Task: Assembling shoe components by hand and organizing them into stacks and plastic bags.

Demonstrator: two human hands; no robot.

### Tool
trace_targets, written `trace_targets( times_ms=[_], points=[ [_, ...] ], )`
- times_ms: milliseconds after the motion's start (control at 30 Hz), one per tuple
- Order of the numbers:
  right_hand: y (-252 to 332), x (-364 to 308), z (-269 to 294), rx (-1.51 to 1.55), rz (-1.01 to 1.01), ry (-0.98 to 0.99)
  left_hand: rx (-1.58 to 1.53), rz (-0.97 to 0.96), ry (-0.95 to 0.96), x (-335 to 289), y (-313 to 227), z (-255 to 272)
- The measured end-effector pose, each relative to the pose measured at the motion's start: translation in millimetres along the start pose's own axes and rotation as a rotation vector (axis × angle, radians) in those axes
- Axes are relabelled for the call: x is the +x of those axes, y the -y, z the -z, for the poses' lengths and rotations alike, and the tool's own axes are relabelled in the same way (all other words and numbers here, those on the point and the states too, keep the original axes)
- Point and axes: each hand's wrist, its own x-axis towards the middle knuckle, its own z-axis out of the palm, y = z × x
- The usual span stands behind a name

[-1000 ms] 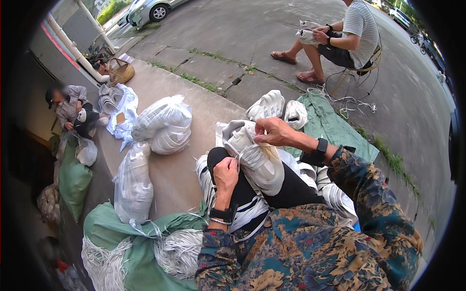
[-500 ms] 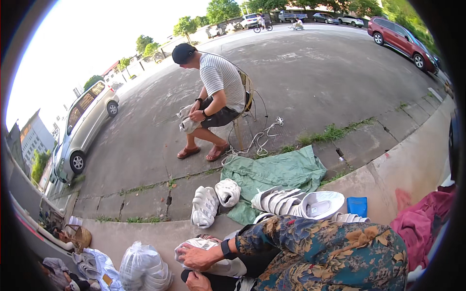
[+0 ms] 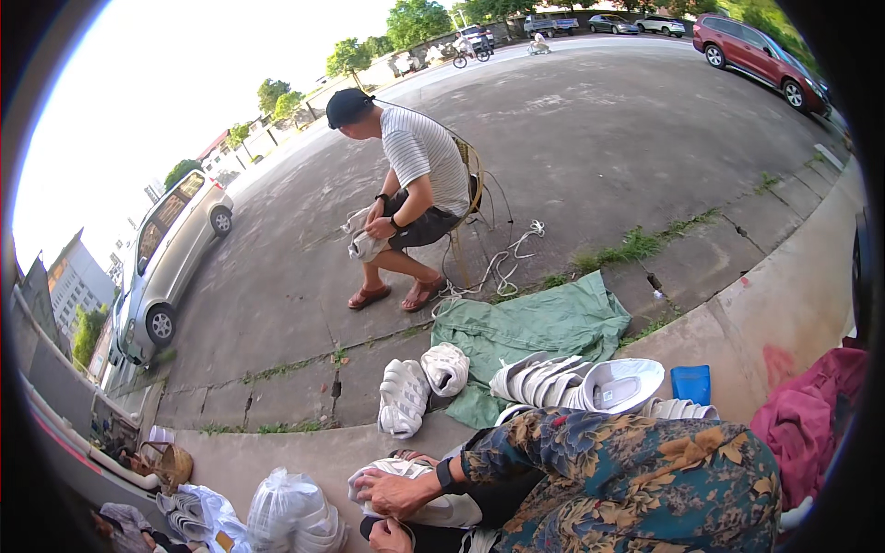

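Near the bottom edge my right hand (image 3: 398, 491), with a dark watch on its wrist and a floral sleeve (image 3: 502, 442), grips a white shoe (image 3: 455, 510). Its fingers curl over the shoe's top. Just below, my left hand (image 3: 391, 535) is closed with its fingertips pinched together at the shoe's near side; what it pinches is too small to make out, and its forearm is out of sight. A foot in a sandal shows partly behind the shoe. Beyond it stand two more white shoes (image 3: 403, 398). Nested stacks of white shoe parts (image 3: 544, 380) lie to the right.
A green cloth (image 3: 544, 323) lies beyond the stacks, beside a blue flat piece (image 3: 690, 384). A bagged bundle of white pieces (image 3: 293, 516) stands left. Ahead, a seated person (image 3: 419, 175) holds a whitish shoe (image 3: 367, 241). Maroon cloth (image 3: 811, 419) lies right; cars are parked around.
Most of the scene has shifted slightly right and down in the picture as my view turned. Both hands keep their places at the shoe. A distant cyclist has moved left.
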Motion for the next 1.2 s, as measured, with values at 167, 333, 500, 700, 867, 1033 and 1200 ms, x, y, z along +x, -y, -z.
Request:
trace_targets(
  times_ms=[167,333,500,700,867,1033,1200],
  points=[
    [7.1,0.3,10.7,0.034,-0.037,0.094,0.078,0.078,-0.013,-8.3,-44.7,30.3],
    [6.2,2.1,5.7,0.035,-0.052,0.087,0.021,-0.346,0.188,5.4,-16.6,41.5],
    [9.2,5.0,9.7,0.046,-0.096,0.152,0.172,-0.466,0.237,13.6,-5.8,49.1],
    [3.0,4.5,9.8,0.092,-0.12,0.235,0.199,-0.479,0.239,13.0,-15.7,48.5],
    [25.0,11.5,39.6,-0.159,0.062,0.309,0.119,-0.442,0.093,0.5,-28.8,47.0],
    [16.1,23.8,95.9,-0.2,-0.054,0.149,0.161,-0.353,0.174,1.9,-32.5,44.1],
    [28.9,18.0,96.9,0.129,0.009,0.247,-0.029,-0.326,0.017,2.0,-76.1,41.3]
  ],
)
